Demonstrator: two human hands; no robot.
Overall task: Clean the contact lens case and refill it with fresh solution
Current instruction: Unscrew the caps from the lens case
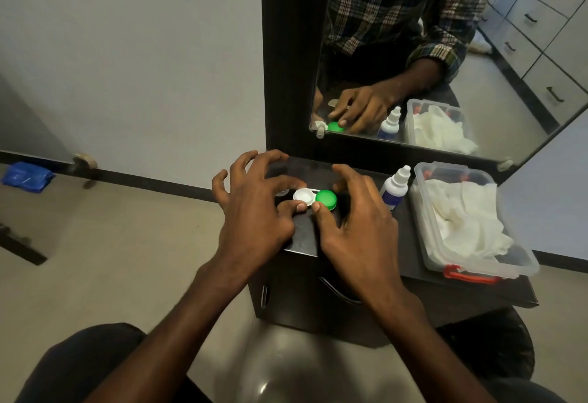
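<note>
A white contact lens case lies on the dark cabinet top. Its left well is uncapped and its right well carries a green cap. My left hand pinches the white left end between thumb and forefinger, its other fingers spread and raised. My right hand has its thumb against the near side of the green cap and its fingers curled over the far side. A loose white cap lies on the top just left of the case, partly hidden by my left fingers. A solution bottle with a white nozzle stands to the right.
A clear plastic box with white tissues and a red clip sits at the right of the cabinet top. A mirror leans behind and reflects the scene. The cabinet's front edge lies just under my wrists. A blue bag lies on the floor at far left.
</note>
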